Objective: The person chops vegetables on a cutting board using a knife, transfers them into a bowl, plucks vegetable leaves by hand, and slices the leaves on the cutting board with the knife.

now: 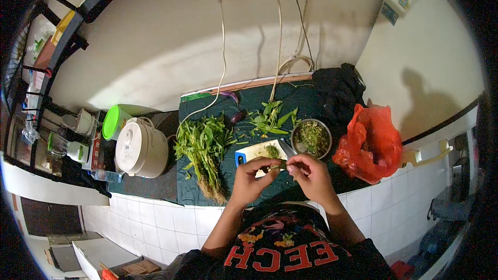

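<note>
My left hand (253, 180) and my right hand (312, 177) meet above the near side of a cutting board (254, 151). Their fingertips pinch a small, thin greenish piece (281, 165), perhaps a stem; its exact kind is too small to tell. A little chopped green (272, 150) lies on the white board, which has a blue end. Part of a knife (287, 147) shows at the board's right side, just beyond my fingers. Right of it stands a round metal bowl (330, 145) holding chopped greens (311, 137).
On the dark green cloth lie a rooted bunch of leafy greens (203, 145), loose leaves (272, 119) and a purple eggplant (239, 116). A red plastic bag (365, 148) stands right; a rice cooker (141, 148) stands left. Cords (279, 36) hang from the wall sockets.
</note>
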A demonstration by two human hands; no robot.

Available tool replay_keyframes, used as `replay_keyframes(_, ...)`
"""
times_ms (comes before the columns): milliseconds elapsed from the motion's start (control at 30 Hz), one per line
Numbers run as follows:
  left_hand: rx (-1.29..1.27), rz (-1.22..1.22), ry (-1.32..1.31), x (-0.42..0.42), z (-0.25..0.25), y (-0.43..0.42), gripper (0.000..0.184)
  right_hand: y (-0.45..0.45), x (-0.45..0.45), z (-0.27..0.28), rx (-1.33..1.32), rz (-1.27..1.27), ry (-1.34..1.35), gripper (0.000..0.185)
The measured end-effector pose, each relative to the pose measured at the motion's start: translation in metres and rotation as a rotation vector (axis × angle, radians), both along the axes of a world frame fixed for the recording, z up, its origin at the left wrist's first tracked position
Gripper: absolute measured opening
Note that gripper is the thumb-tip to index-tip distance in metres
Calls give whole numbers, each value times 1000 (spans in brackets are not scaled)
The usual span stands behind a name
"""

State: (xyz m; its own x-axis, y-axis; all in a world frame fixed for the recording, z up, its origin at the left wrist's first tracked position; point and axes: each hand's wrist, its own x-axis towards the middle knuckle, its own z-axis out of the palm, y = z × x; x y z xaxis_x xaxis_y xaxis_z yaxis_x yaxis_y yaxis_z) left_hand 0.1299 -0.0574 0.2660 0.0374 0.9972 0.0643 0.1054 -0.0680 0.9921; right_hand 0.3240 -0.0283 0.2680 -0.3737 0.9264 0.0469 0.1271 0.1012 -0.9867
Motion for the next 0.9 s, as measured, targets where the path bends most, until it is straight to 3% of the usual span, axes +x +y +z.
replay_keyframes(167, -122, 5, -61, 1, -11, 1, 20, 0, 4, -10, -212, 45, 114, 22)
replay_keyframes(233, -114, 74, -305, 5, -13, 3, 19, -1, 1, -14, -198, -30, 142, 23)
replay_keyframes(367, -174, 4, -166, -3, -10, 5, 18, 2, 2, -18, -233, -54, 156, 22)
replay_keyframes(433, -123, -132, 172, -8, -7, 6, 20, 3, 6, -21, -298, 1, 16, 21)
replay_keyframes(533, -51, -133, 218, -7, -13, 6, 21, 3, 9, -20, -275, 30, 88, 18)
replay_keyframes(867, -62, -119, 120, 1, -39, 10, 17, -1, 13, -27, -273, -5, 211, 11)
replay_keyframes(900, -121, -116, -12, 1, -41, 10, 15, -1, 15, -32, -235, 26, 236, 9)
